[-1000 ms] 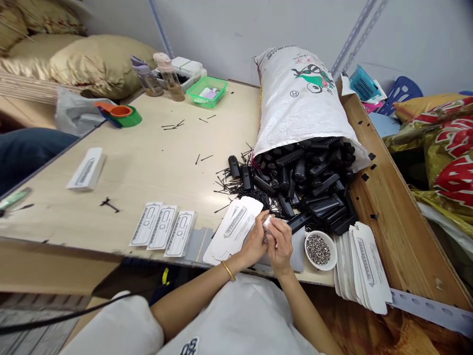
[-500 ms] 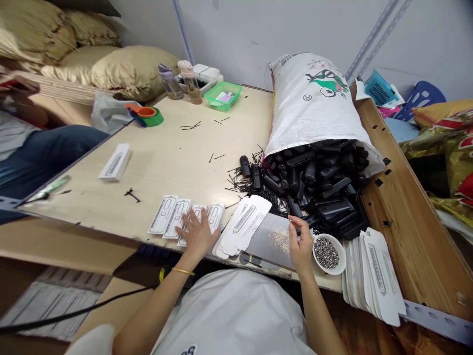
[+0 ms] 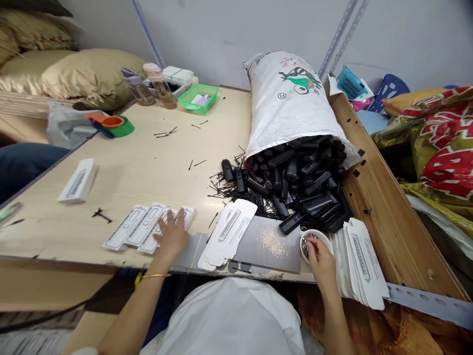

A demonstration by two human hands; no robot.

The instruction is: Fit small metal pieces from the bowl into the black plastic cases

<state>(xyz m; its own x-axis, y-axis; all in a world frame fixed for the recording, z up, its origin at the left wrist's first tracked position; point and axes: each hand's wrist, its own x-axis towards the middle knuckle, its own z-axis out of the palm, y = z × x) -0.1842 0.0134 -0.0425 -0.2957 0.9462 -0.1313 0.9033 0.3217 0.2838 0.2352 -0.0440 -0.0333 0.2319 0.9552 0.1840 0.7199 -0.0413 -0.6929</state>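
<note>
My left hand lies with fingers spread over a row of white printed cards, which overlap near the table's front edge. Over at the right, my right hand dips into a white bowl of small shiny metal pieces. Its thumb and fingertips are drawn together; what is between them is too small to tell. Between the hands lie a fanned stack of flat white cartons and a grey sheet bearing a patch of tiny beige bits.
A white sack spills black plastic cases beside loose thin black sticks. More cartons lean right of the bowl. A folded white box, tape rolls, a green basket and bottles stand leftward. A wooden board edges the right.
My right hand has moved from above the grey sheet's right side down into the bowl. The left hand stays spread on the cards. The view has shifted to the right.
</note>
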